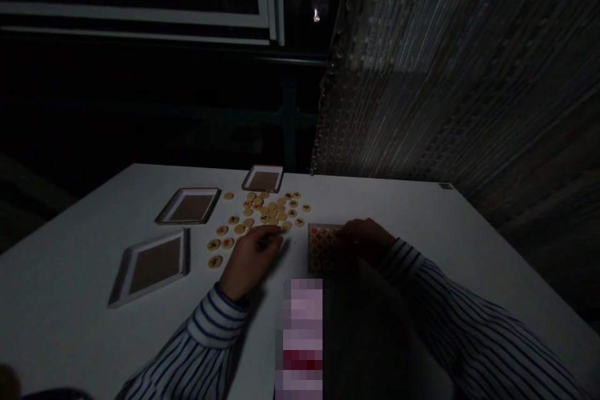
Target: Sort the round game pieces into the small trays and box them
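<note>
Over the near edge of a scatter of round wooden Chinese chess pieces (273, 213) is my left hand (250, 257). Its fingers are curled, with thumb and index tips close together beside one piece (287, 225); whether they grip anything is too dark to see. Right of it, a shallow box (309, 247) holds rows of chess pieces with red and dark characters. My right hand (368, 236) bends over the box's right side, fingers curled down and lost in shadow. That hand hides part of the box, and what its fingertips touch cannot be made out.
Three shallow trays or lids lie on the white table (398, 206): one at the back (263, 179), another at left (188, 206), and a nearer one (152, 267). A bead or string curtain (422, 75) hangs beyond the table at right. Pixelated blocks cover the front middle.
</note>
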Tool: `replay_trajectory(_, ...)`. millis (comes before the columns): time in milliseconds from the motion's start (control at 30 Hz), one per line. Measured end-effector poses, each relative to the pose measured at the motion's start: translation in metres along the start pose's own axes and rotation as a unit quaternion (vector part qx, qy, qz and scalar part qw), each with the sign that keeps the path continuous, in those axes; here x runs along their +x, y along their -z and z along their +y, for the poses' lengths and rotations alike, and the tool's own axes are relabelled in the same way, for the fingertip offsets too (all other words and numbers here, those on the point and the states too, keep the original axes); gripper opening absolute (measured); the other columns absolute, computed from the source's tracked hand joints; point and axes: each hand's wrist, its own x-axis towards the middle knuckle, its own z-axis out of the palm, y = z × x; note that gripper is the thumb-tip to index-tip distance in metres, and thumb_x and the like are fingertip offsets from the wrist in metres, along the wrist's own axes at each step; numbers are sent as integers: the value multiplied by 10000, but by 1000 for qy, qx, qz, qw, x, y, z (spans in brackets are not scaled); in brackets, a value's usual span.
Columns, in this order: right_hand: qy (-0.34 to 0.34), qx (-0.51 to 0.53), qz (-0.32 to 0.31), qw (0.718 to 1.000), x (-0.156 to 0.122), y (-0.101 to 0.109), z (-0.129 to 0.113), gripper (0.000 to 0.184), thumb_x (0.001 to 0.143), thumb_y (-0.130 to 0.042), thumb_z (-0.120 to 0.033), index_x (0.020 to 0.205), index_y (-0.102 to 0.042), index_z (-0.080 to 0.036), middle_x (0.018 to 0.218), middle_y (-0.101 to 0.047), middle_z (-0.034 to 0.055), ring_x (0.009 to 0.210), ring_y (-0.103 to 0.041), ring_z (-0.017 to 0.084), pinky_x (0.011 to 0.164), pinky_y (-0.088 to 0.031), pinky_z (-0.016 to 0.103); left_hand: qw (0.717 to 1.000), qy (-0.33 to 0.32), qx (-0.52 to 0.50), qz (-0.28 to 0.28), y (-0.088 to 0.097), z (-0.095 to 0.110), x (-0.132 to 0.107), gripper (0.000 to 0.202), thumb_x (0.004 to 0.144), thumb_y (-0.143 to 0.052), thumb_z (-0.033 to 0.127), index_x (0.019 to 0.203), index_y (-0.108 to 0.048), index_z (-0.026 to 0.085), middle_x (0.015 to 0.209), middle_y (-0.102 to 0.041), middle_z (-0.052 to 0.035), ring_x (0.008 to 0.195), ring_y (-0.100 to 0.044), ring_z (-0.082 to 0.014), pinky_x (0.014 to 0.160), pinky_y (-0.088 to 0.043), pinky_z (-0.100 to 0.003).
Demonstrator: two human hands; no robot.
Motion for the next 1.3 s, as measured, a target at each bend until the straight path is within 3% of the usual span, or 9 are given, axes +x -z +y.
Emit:
replay_trajectory(100,17,2,23,1000,22,6,-2,269,818,-385,-290,918,-626,-226,940,-640,62,882,-573,188,715,-395,282,998,-25,57,1,5,-5,14,351,742,-486,365,1014,-591,169,977,-640,-77,862,-596,-190,768,-459,-315)
replay_trajectory(233,28,21,65,997,61,10,-16,294,790,-411,-328,994,-593,-221,999,-628,49,912,-561,189,749,-390,281,993,-53,105,4,4,-12,34,324,765,-451,313,1022,-585,169,1045,-617,-86,940,-573,-196,827,-434,-321)
replay_trajectory(400,17,8,55,998,99,8,-35,329,788,-392,-399,949,-599,-200,975,-631,80,897,-567,210,727,-398,306,987,-76,144,-3,-3,-19,49,319,777,-430,269,1032,-577,147,1040,-616,-103,961,-561,-207,848,-416,-334)
replay_trajectory(600,-12,0,28,1000,120,4,-43,345,799,-357,-383,950,-588,-175,968,-623,114,897,-569,225,733,-403,331,986,-67,152,-7,-5,-21,54,298,776,-431,233,1020,-585,158,1021,-625,-88,944,-565,-200,845,-410,-319)
replay_trajectory(1000,-13,15,36,999,124,7,-47,311,773,-398,-358,892,-605,-158,935,-633,112,874,-580,226,700,-409,298,989,-51,136,8,-6,-19,54,307,762,-452,234,1034,-581,174,1027,-624,-73,951,-560,-196,850,-400,-307)
replay_trajectory(1300,46,92,147,984,76,18,-39,268,758,-470,-321,963,-570,-180,922,-636,68,825,-575,168,724,-389,262,999,-14,-23,25,-9,0,45,330,762,-460,376,951,-628,164,948,-656,-73,876,-588,-193,808,-421,-310)
